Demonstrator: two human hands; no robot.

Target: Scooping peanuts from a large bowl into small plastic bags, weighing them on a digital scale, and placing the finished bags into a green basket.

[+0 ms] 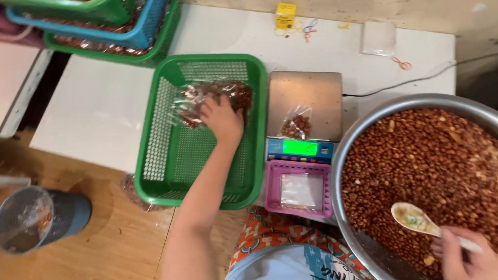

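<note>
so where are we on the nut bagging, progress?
Done: stacked baskets already hold filled bags. In hand: left hand rests on a filled bag in the green basket; a barely filled bag sits on the scale; right hand holds the spoon. Left: the metal bowl is still near full.

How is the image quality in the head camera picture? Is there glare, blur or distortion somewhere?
Head view: light is soft and even, shadows faint. The white table looks nearly washed out, and the clear bag under the left hand shows glare. Straight table edges bow, a wide-lens distortion. The right hand holding the spoon over the metal bowl is slightly soft.
</note>
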